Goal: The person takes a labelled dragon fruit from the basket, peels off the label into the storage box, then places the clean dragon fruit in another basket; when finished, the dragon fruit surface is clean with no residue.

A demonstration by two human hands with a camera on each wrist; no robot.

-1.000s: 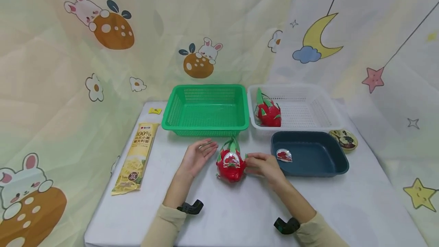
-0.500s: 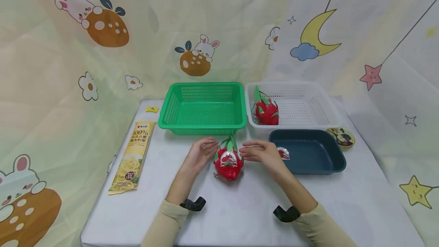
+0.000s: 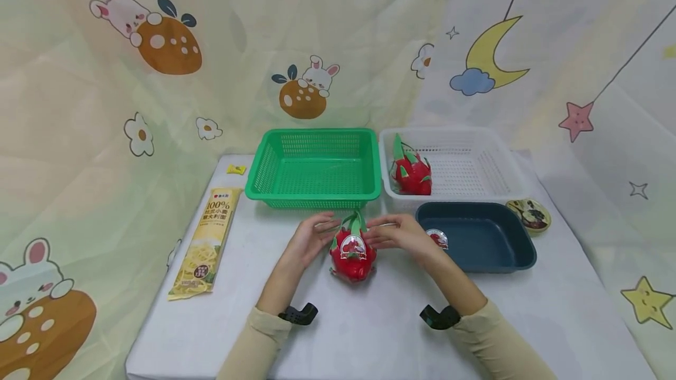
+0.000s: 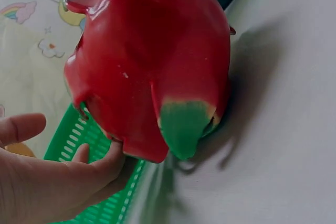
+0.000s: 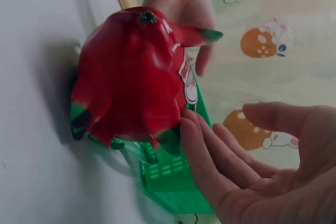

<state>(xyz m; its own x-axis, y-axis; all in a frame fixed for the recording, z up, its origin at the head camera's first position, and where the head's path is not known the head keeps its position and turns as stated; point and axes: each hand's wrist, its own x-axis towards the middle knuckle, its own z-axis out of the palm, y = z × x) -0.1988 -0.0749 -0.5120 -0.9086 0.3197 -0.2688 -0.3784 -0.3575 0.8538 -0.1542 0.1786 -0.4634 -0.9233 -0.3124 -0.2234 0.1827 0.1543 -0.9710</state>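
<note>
A red dragon fruit (image 3: pixel 352 265) with green leaf tips and a round sticker stands on the white table between my two hands, its leaves toward the back. My left hand (image 3: pixel 306 242) is at its left side, fingers relaxed, and in the left wrist view the fingertips reach the fruit's (image 4: pixel 152 51) lower edge with the thumb apart. On the other side, my right hand (image 3: pixel 404 233) has its fingers extended to the upper right of the fruit. Those fingertips meet a leaf tip in the right wrist view, thumb raised. A second dragon fruit (image 3: pixel 414 176) lies in the white basket (image 3: pixel 504 160).
Behind the hands stands a green basket (image 3: pixel 314 202). A dark blue tray (image 3: pixel 483 245) is at the right, with a round tin (image 3: pixel 530 216) beside it. A yellow noodle packet (image 3: pixel 206 242) and a small yellow wrapped piece (image 3: pixel 236 169) lie at the left.
My right hand has moved up and left, from the fruit's right side to its upper right. The left hand has shifted slightly inward. The dragon fruit stays on the table.
</note>
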